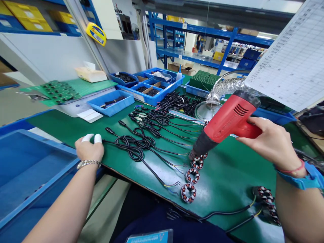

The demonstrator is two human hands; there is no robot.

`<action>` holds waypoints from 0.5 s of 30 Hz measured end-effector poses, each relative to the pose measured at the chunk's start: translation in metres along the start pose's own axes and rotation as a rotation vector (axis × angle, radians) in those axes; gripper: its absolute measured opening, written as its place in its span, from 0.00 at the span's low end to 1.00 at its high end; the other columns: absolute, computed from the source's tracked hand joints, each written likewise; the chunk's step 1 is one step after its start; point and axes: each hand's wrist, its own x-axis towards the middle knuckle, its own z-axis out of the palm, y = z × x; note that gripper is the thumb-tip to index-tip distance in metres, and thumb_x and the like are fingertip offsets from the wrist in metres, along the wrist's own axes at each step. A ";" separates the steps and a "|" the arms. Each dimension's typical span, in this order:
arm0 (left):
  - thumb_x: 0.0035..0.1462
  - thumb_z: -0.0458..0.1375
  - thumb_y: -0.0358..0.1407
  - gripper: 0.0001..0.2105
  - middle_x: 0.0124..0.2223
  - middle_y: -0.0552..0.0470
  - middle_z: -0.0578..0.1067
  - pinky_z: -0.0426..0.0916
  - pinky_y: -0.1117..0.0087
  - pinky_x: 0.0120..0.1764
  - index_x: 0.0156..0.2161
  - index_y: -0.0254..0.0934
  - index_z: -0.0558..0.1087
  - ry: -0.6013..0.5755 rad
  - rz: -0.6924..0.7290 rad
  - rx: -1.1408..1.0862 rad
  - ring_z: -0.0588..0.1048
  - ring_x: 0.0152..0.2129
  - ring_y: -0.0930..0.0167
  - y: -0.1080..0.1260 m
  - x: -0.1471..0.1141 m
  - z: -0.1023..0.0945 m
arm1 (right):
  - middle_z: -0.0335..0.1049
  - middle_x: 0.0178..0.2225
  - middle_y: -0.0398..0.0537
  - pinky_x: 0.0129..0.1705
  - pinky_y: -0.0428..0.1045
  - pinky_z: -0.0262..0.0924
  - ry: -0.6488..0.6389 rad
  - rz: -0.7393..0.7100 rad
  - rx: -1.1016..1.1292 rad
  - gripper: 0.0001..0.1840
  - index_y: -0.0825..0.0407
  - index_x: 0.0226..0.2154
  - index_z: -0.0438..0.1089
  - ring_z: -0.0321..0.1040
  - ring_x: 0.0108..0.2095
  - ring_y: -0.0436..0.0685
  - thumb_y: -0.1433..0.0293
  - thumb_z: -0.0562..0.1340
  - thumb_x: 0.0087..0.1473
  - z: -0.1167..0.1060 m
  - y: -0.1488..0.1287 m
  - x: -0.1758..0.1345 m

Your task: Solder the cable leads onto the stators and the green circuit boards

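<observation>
My right hand (273, 140) is wrapped round the handle of a red heat gun (229, 118). Its dark nozzle points down at a row of ring-shaped motor stators (188, 192) with copper windings and white parts; the nozzle tip hides some of the far ones. At the left edge of the bench, my left hand (89, 148), with white covers on two fingertips, is closed on the end of the nearest black cable (133, 152). That cable lies coiled, its stripped coloured wires (173, 184) ending beside the nearest stator. Several similar bundled cables (155, 123) lie behind it.
A blue bin (76, 157) stands at the left. Blue trays (152, 99) of small parts and a pile of black cables (177, 103) lie at the back. A flexible silver duct (229, 88) stands behind the heat gun. More stators with cables (264, 195) lie at right.
</observation>
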 end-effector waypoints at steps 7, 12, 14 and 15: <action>0.54 0.49 0.45 0.24 0.51 0.39 0.64 0.58 0.60 0.52 0.50 0.29 0.67 0.029 0.003 -0.004 0.65 0.47 0.60 -0.002 0.000 0.002 | 0.71 0.41 0.41 0.33 0.51 0.62 -0.002 -0.011 0.012 0.29 0.43 0.44 0.63 0.70 0.36 0.61 0.56 0.64 0.37 0.000 -0.001 -0.003; 0.54 0.49 0.45 0.25 0.51 0.39 0.64 0.57 0.61 0.53 0.50 0.28 0.67 0.035 0.014 -0.005 0.65 0.48 0.61 -0.004 0.002 0.003 | 0.71 0.40 0.42 0.32 0.50 0.61 0.024 -0.032 0.019 0.28 0.44 0.43 0.63 0.70 0.36 0.60 0.57 0.64 0.37 -0.001 -0.002 -0.003; 0.54 0.49 0.45 0.25 0.51 0.39 0.64 0.57 0.61 0.53 0.50 0.28 0.67 0.035 0.017 -0.007 0.65 0.48 0.61 -0.005 0.002 0.003 | 0.71 0.40 0.42 0.32 0.50 0.62 0.029 -0.039 0.019 0.27 0.44 0.43 0.63 0.70 0.36 0.60 0.57 0.64 0.37 -0.001 -0.004 -0.002; 0.55 0.49 0.45 0.24 0.51 0.39 0.64 0.57 0.61 0.53 0.50 0.28 0.67 0.035 0.018 -0.008 0.65 0.48 0.61 -0.004 0.001 0.003 | 0.71 0.40 0.43 0.32 0.50 0.62 0.031 -0.042 0.020 0.27 0.45 0.43 0.63 0.70 0.36 0.60 0.57 0.64 0.37 -0.001 -0.005 -0.001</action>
